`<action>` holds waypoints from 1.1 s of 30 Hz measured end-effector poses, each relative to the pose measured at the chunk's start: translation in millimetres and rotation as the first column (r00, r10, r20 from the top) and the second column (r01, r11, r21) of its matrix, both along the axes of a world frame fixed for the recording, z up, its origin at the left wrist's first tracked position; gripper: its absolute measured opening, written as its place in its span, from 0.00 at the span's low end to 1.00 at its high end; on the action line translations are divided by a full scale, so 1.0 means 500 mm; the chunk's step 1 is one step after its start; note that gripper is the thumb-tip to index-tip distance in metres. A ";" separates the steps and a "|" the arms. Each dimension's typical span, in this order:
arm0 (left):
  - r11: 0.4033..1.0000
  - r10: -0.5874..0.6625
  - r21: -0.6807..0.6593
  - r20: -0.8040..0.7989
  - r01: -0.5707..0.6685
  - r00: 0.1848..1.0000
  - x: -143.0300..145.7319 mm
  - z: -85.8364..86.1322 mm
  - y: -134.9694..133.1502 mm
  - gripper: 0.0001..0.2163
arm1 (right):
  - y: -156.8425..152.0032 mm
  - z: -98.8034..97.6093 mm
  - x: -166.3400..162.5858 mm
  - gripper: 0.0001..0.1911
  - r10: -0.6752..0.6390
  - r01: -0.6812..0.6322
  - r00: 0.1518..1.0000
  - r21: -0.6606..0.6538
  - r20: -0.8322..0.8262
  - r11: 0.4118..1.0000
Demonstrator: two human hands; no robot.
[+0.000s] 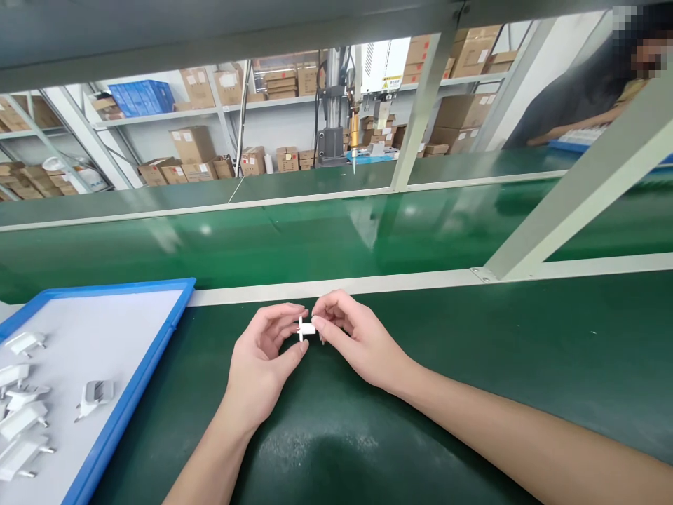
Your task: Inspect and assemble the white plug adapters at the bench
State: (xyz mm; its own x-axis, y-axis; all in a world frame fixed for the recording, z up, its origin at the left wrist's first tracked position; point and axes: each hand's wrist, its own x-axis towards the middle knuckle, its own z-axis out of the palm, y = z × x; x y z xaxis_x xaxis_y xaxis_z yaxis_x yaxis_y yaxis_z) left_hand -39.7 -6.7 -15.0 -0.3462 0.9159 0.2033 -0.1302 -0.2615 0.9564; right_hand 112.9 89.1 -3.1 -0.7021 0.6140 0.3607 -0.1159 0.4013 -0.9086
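Observation:
Just over the green table (336, 449), my two hands meet at a small white plastic part (307, 328). It has a thin upright plate on its left side and a short block pointing right. My left hand (266, 351) curves round the plate, with the thumb at its lower edge and the fingertips at its upper edge. The thumb and fingers of my right hand (357, 337) pinch the block's right end and hide part of it. To the left, several white plug adapters (24, 421) with pins lie in a blue-rimmed tray (134, 393); one adapter (95, 396) lies apart from the others.
Beyond the table runs a green conveyor belt (294, 242) behind a pale rail (336, 286). A slanted metal post (573, 189) rises at right. A machine with a vertical column (332, 105) stands at the back. Boxes fill shelves behind. Another person (568, 98) is at upper right.

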 end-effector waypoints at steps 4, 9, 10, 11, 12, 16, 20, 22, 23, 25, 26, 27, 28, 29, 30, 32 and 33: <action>1.000 -0.005 0.000 -0.031 0.005 0.999 0.000 -0.001 -0.002 0.18 | 0.001 -0.004 -0.003 0.06 0.028 -0.027 1.000 -0.079 0.001 0.996; 0.998 -0.035 -0.058 -0.035 0.033 0.999 0.003 0.005 -0.001 0.19 | 0.001 -0.002 -0.003 0.02 0.007 -0.005 0.999 0.024 -0.053 1.000; 0.997 -0.035 -0.067 -0.033 0.033 0.999 0.004 0.006 -0.001 0.19 | 0.001 -0.002 -0.002 0.02 0.003 0.000 0.998 0.048 -0.056 0.999; 0.997 -0.032 -0.074 -0.030 0.030 0.999 0.004 0.007 -0.001 0.19 | 0.001 -0.001 -0.001 0.03 0.001 0.004 0.998 0.070 -0.057 0.998; 0.996 -0.027 -0.080 -0.029 0.025 0.999 0.005 0.008 -0.001 0.19 | 0.001 -0.001 0.000 0.03 -0.001 0.006 0.998 0.090 -0.058 0.996; 0.996 -0.007 -0.093 -0.026 0.005 1.000 0.006 0.011 -0.001 0.20 | 0.000 -0.001 0.004 0.03 -0.004 0.012 0.998 0.144 -0.057 0.990; 0.994 0.002 -0.109 -0.005 -0.003 1.000 0.004 0.010 0.000 0.21 | -0.003 0.004 0.003 0.02 -0.010 0.022 0.997 0.155 -0.077 0.988; 0.995 0.006 -0.100 0.008 -0.006 1.000 0.002 0.008 0.000 0.21 | -0.004 0.005 0.002 0.03 -0.011 0.024 0.996 0.144 -0.090 0.989; 0.996 0.014 -0.091 0.007 -0.013 1.000 0.002 0.008 0.000 0.20 | -0.005 0.006 0.001 0.04 -0.012 0.025 0.995 0.134 -0.096 0.991; 0.997 0.037 -0.066 -0.018 -0.038 0.999 0.000 0.007 -0.001 0.18 | -0.004 0.005 -0.001 0.08 -0.008 0.017 0.995 0.095 -0.099 0.995; 0.997 0.050 -0.049 -0.038 -0.052 0.998 0.000 0.006 -0.002 0.16 | -0.004 0.005 -0.002 0.11 0.000 0.005 0.996 0.063 -0.087 0.998; 0.998 0.059 -0.029 -0.059 -0.061 0.997 0.000 0.006 -0.003 0.15 | -0.003 0.005 -0.002 0.13 0.017 -0.015 0.998 0.022 -0.062 1.000; 0.998 0.064 -0.007 -0.081 -0.064 0.995 -0.001 0.007 -0.004 0.13 | -0.002 0.005 -0.003 0.14 0.044 -0.044 0.999 -0.023 -0.024 0.999; 0.998 0.065 0.017 -0.102 -0.063 0.993 -0.001 0.007 -0.005 0.12 | -0.001 0.005 -0.003 0.16 0.082 -0.080 0.996 -0.065 0.021 0.995; 0.997 0.065 0.042 -0.122 -0.060 0.990 -0.001 0.007 -0.006 0.11 | 0.000 0.005 -0.003 0.17 0.124 -0.118 0.990 -0.101 0.062 0.988; 0.996 0.062 0.079 -0.152 -0.051 0.986 -0.002 0.008 -0.006 0.09 | 0.001 0.005 -0.003 0.19 0.195 -0.178 0.975 -0.150 0.109 0.972; 0.995 0.061 0.092 -0.160 -0.046 0.985 -0.003 0.008 -0.006 0.09 | 0.001 0.004 -0.002 0.20 0.213 -0.194 0.971 -0.163 0.109 0.967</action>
State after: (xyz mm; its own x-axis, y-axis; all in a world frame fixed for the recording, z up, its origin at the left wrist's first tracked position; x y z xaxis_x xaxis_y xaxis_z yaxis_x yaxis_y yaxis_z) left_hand -41.0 -9.6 -11.0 -0.3500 0.8732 0.3391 0.0415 -0.3472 0.9369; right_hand 111.7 89.7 -0.8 -0.8511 0.4941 0.1776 -0.0633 0.2392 -0.9689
